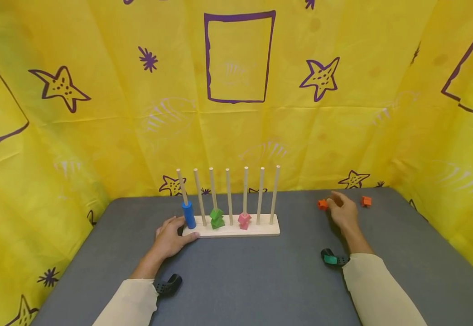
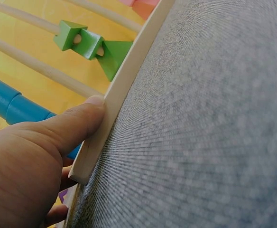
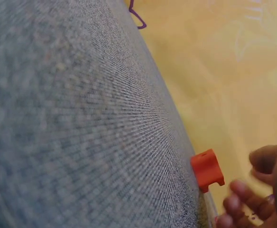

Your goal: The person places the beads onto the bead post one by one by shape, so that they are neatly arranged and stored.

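The wooden peg stand (image 1: 234,232) carries seven upright pegs on a flat base. My left hand (image 1: 171,236) grips the base's left end, its thumb (image 2: 77,121) along the front edge and the fingers partly hidden behind. Beside it, blue cylinder beads (image 1: 189,215) sit on the leftmost peg. Green angular blocks (image 1: 217,218) are on the third peg, and pink blocks (image 1: 244,220) on the fifth. Far right, my right hand (image 1: 344,212) hovers with loosely bent fingers by an orange block (image 1: 322,204). In the right wrist view a gap separates the fingertips (image 3: 238,187) from the notched orange block (image 3: 207,170).
Another orange block (image 1: 365,201) lies on the grey tabletop (image 1: 253,280), right of my right hand. A yellow patterned cloth (image 1: 236,136) hangs behind the table's back edge and along both sides.
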`<state>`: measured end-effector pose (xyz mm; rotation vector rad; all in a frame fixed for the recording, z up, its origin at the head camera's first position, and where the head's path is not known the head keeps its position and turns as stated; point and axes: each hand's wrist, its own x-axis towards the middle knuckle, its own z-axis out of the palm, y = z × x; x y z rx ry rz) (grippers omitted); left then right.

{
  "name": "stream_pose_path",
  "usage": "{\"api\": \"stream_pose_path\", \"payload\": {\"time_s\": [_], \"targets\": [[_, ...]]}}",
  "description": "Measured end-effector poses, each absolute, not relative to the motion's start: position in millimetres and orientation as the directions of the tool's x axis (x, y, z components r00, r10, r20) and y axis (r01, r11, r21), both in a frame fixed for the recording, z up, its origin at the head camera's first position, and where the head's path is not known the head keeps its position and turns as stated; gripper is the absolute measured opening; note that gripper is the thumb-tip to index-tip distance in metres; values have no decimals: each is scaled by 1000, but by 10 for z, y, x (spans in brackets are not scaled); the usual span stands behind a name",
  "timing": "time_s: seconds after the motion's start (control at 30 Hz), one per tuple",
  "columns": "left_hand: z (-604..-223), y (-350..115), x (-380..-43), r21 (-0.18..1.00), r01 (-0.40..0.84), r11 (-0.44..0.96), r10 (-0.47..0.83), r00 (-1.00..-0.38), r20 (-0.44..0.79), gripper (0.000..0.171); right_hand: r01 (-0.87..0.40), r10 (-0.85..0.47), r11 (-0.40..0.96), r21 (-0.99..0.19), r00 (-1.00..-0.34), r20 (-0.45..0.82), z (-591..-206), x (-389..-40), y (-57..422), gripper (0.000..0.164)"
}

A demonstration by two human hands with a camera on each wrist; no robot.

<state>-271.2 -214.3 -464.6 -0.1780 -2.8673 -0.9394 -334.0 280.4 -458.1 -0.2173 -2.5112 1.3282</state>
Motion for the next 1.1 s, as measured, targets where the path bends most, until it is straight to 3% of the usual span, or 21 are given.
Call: {"api": "stream_pose_path", "payload": {"time_s": [0.17,0.37,0.73,1.1], "targets": [[-4651,-2148,-2711,580,150,801,76,-986,150,64,77,234,700,-710,-964,126,-4573,-3354,2796,58],[-4665,-2156,-2715,583,161,796,83,-984,158,65,3,187,754,-656,-959,211,-4623,-3362,2764,47],[-4637,-2144,-2689,582,175,794,85,-980,180,65,-39,201,665,-746,-952,229,-4646,-3312,2746,31],[-4669,-2144,-2687,574,186,797,89,-977,192,63,-108,285,515,-850,-914,289,-4508,-3275,2681,41]]}}
